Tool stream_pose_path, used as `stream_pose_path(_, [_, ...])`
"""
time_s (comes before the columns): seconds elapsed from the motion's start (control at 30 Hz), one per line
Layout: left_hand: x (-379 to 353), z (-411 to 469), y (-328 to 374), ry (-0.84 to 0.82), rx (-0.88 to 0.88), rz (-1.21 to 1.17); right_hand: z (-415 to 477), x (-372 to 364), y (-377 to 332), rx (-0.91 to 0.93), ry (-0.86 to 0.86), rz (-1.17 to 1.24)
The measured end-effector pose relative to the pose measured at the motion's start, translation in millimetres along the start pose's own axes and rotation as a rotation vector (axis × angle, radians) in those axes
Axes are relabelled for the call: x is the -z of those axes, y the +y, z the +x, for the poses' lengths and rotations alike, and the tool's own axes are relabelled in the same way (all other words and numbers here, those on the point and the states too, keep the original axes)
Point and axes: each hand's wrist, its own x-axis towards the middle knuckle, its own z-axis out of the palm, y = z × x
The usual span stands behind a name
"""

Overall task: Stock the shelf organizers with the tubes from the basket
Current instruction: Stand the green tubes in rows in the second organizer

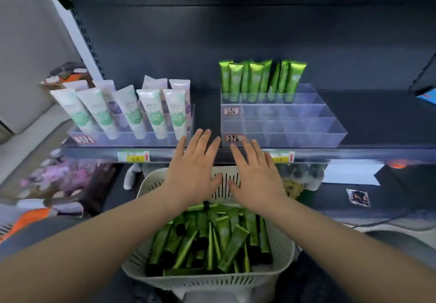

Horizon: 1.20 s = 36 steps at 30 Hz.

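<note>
A white slotted basket (280, 262) stands below the shelf, filled with several green tubes (207, 241) with black caps. On the shelf a clear compartmented organizer (313, 123) holds several green tubes (257, 78) upright in its back row; its front rows hold nothing. My left hand (195, 170) and my right hand (257, 177) hover side by side above the basket's far rim, palms down, fingers straight and spread, holding nothing.
A second clear organizer (132, 137) at the left holds several white tubes (153, 111) with green and purple prints. The shelf edge (94, 155) carries yellow price tags. Another shelf runs overhead. Packaged goods lie on the lower left.
</note>
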Motion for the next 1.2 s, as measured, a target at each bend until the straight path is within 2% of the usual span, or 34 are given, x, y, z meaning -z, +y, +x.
stream_pose_path(0.4, [-91, -36, 0, -0.257, -0.006, -0.184, -23, -73, 2, -0.023, -0.313, 0.029])
stream_pose_path(0.7, [-158, -23, 3, -0.522, -0.035, -0.292, -13, -123, 12, -0.064, -0.509, -0.001])
stream_pose_path(0.9, [-187, -3, 8, -0.616, -0.075, -0.334, 0, -151, 22, -0.134, -0.674, 0.009])
stream_pose_path(1.2, [-225, 6, 13, -0.747, -0.09, -0.446, 12, -183, 36, -0.23, -0.757, 0.151])
